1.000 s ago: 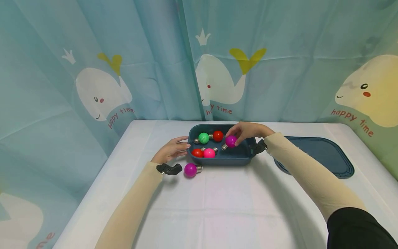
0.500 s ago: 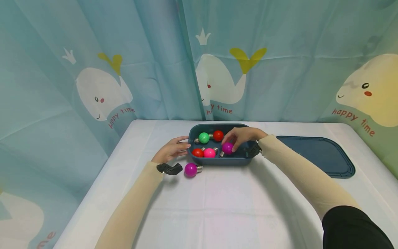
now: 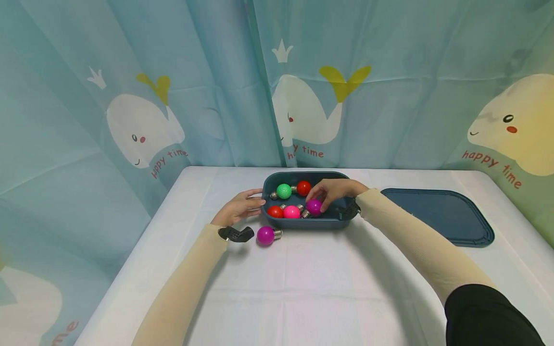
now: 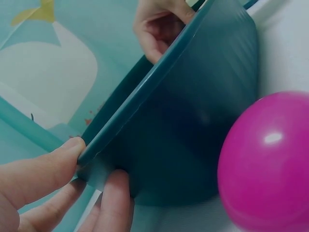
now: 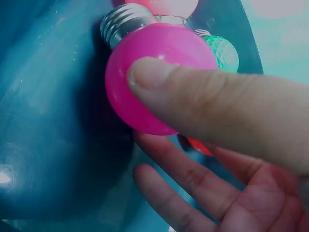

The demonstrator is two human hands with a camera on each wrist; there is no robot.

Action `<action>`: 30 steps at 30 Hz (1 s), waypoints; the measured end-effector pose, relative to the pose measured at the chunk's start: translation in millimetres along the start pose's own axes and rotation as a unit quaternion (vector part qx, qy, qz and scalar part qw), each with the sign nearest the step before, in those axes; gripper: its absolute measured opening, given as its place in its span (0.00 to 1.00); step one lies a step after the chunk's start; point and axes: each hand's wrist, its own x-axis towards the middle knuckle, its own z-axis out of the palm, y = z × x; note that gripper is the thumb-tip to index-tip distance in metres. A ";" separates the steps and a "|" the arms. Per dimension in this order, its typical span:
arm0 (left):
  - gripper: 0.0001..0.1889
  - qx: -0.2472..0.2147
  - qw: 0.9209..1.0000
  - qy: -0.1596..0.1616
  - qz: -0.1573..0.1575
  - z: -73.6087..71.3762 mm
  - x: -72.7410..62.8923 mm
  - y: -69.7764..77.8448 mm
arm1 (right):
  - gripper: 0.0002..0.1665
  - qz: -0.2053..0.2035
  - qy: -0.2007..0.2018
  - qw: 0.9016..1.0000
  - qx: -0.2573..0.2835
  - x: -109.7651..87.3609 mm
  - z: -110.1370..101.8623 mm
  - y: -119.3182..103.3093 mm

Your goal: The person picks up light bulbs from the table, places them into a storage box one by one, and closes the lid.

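Smooth plastic bin (image 3: pixel 320 224), inside it a glossy magenta bulb (image 5: pixel 161 43) with ridged metal base (image 5: pixel 128 24), a dimpled green bulb (image 3: pixel 283 191), under the bin creased cloth-like cover (image 3: pixel 285 288), behind the bin wrinkled fabric curtain (image 3: pixel 225 72)

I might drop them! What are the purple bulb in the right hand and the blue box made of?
The held purple bulb looks smooth and softly shiny: maybe plastic, maybe glass. Its ridged screw base gleams silver, so probably metal. The blue box seems hard plastic, with a smooth wall and faint sheen.
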 end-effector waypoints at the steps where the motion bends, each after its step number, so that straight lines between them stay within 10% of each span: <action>1: 0.31 0.000 1.000 -0.001 0.001 -0.3 -0.1 0.1 | 0.25 0.000 0.001 1.000 -0.005 0.4 0.2 -0.6; 30: 0.31 -0.001 1.000 -0.004 -0.001 0.1 0.0 -1.0 | 0.32 -0.011 -0.012 0.999 0.034 -17.7 -11.9 -4.3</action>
